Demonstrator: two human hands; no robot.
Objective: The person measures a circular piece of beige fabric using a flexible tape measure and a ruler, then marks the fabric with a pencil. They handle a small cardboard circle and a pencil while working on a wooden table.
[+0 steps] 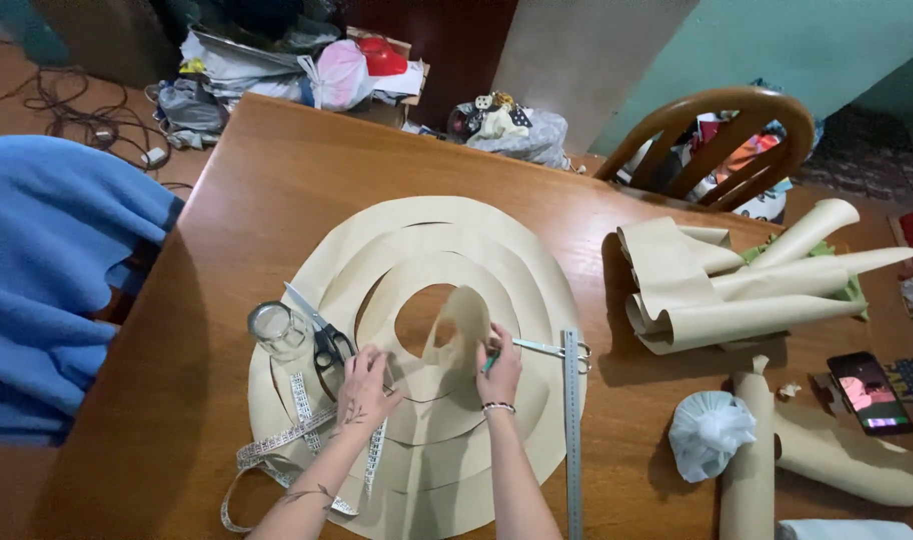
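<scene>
Both hands work on a stack of tan paper rings (426, 250) laid flat on a wooden table (276, 170).

Left hand (364, 385): palm down, fingers spread and flat on the paper. It grips nothing; it presses the sheet against the table.

Right hand (499, 365): fingers curled closed around a small green-tipped tool (489, 362), whose tip touches the paper. The kind of tool cannot be determined. Just beyond this hand, a flap of paper (466, 310) stands curled up beside the central round opening.

Items to the left of the left hand:
- Black-handled scissors (321, 335), just beside the fingers, lying on the paper.
- An upturned clear glass (276, 328), next to the scissors.
- A white measuring tape (296, 435), looped under and beside the left wrist.

Items to the right of the right hand:
- A small pair of metal scissors (551, 349), just beside the knuckles.
- A long steel ruler (573, 440), running alongside the right forearm.

Well apart to the right: loose rolled paper offcuts (716, 285), a white knotted bag (709, 432) and a phone (869, 392) with its screen lit.
</scene>
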